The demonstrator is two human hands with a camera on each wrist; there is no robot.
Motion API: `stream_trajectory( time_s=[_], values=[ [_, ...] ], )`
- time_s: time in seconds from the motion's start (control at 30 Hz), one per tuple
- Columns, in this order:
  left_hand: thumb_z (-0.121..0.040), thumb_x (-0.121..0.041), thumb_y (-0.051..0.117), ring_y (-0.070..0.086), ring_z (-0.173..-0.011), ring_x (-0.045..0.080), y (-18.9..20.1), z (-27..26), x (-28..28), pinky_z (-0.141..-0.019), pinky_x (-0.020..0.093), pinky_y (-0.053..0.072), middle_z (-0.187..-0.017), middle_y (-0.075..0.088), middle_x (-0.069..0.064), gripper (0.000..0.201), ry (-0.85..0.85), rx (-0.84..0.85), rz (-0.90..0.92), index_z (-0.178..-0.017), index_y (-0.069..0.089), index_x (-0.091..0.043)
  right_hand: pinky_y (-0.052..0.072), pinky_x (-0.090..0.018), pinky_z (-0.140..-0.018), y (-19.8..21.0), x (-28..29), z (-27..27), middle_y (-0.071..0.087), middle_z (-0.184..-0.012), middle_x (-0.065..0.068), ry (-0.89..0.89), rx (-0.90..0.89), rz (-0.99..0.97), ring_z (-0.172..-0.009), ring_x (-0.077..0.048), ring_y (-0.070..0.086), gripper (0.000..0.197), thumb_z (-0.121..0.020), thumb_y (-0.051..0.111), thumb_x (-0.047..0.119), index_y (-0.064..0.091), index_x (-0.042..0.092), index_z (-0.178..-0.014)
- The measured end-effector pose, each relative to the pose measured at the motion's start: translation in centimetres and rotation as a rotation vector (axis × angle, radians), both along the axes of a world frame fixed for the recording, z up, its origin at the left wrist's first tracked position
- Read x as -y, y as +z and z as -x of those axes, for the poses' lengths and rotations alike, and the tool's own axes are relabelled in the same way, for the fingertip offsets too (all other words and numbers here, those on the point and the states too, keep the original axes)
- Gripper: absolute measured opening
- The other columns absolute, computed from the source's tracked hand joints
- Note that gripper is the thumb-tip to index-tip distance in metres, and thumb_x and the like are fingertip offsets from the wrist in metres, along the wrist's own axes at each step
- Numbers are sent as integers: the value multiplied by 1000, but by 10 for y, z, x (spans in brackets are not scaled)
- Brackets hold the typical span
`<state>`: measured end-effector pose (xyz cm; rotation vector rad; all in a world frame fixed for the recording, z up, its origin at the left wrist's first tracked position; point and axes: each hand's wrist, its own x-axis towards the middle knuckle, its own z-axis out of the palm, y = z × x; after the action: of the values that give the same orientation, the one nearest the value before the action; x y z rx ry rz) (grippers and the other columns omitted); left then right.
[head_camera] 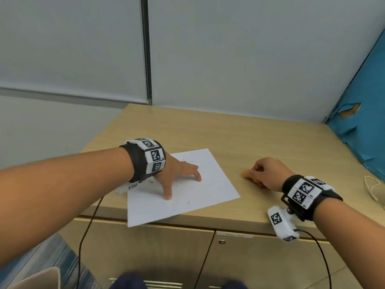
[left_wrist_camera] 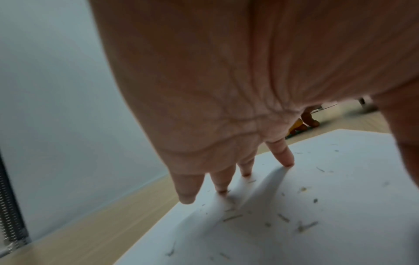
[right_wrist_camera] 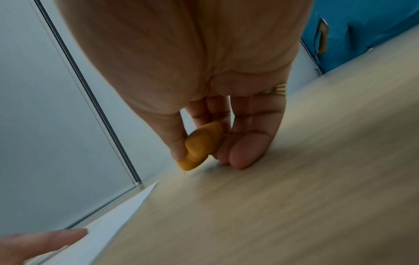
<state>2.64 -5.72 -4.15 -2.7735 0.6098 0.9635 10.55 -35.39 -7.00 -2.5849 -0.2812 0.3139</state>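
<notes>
A white sheet of paper (head_camera: pixel 187 197) lies on the wooden cabinet top (head_camera: pixel 239 132), dotted with small dark shavings (left_wrist_camera: pixel 303 226). My left hand (head_camera: pixel 179 176) rests on the sheet with straight, spread fingers (left_wrist_camera: pixel 281 152) pressing it down. To the right of the paper, my right hand (head_camera: pixel 264 174) pinches a small orange object (right_wrist_camera: pixel 201 145) between thumb and fingers, low against the wood. In the head view only a sliver of the orange object (head_camera: pixel 246 174) shows beside the knuckles. What the object is stays unclear.
A grey wall with a dark vertical seam (head_camera: pixel 146 49) backs the cabinet. A torn blue panel (head_camera: pixel 358 122) stands at the right. A white cord (head_camera: pixel 373 186) lies at the right edge. Black cables (head_camera: pixel 87 230) hang in front of the cabinet doors (head_camera: pixel 166 253).
</notes>
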Motion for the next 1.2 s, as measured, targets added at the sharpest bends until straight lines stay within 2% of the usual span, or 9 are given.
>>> stream_trajectory(
  time_s=[0.3,0.4,0.5,0.6,0.7,0.8,0.9,1.07,1.2],
  values=[
    [-101,-41,55,6,-153,11,-11,9,-17,-124,39,8,-168,2,-15,64,53,103,245,-157,23,-40,52,-28,-66,14,-7,-3,77,-84,-3,38,33,344,-73,-17,65,36,-95,67,45,75,10,-91],
    [-101,-50,50,24,-149,13,-9,9,-34,-123,42,18,-165,20,-15,63,215,186,354,-157,20,-45,54,-34,-83,19,-12,2,67,-113,-4,77,161,443,-99,-22,61,41,-93,65,50,69,15,-113],
    [-100,-39,58,58,-119,14,4,15,-58,-100,30,42,-135,58,-11,43,316,296,341,-141,50,-34,50,-45,-101,22,-29,7,56,-130,-1,202,268,446,-120,-27,52,48,-93,62,53,60,24,-130],
    [-94,-25,64,64,-80,12,13,25,-75,-73,26,46,-86,72,-11,8,364,448,295,-92,70,-22,48,-37,-101,25,-56,16,59,-133,0,309,149,365,-119,-22,56,50,-95,62,51,60,21,-135],
    [-100,-43,53,63,-58,0,17,40,-83,-63,25,45,-65,73,-11,37,506,494,273,-76,71,-21,50,-32,-93,27,-83,25,61,-126,-2,341,41,371,-111,-21,59,47,-97,60,50,59,16,-130],
    [-100,-54,47,68,-68,2,16,58,-89,-70,26,50,-78,75,-12,38,560,427,256,-94,72,-26,47,-26,-62,25,-100,27,61,-85,0,332,3,405,-70,-16,58,31,-99,60,44,57,13,-93],
    [-98,-60,47,59,-93,5,7,77,-94,-84,26,44,-118,65,-14,38,455,339,151,-122,65,-37,47,-27,-57,25,-108,29,58,-68,-1,289,-25,444,-55,-16,55,35,-97,62,38,54,13,-74],
    [-91,-77,37,49,-113,9,-20,94,-99,-105,34,40,-143,46,-8,65,403,279,112,-143,49,-42,58,-36,-73,36,-114,37,67,-102,-8,280,-167,331,-86,-26,67,27,-97,67,34,63,7,-102],
    [-48,-106,6,44,-126,12,-33,100,-110,-108,35,36,-145,41,-12,120,406,291,182,-145,44,-47,59,-42,-85,32,-110,39,66,-123,-9,175,-225,99,-109,-30,67,44,-94,70,33,55,12,-129]
  ],
)
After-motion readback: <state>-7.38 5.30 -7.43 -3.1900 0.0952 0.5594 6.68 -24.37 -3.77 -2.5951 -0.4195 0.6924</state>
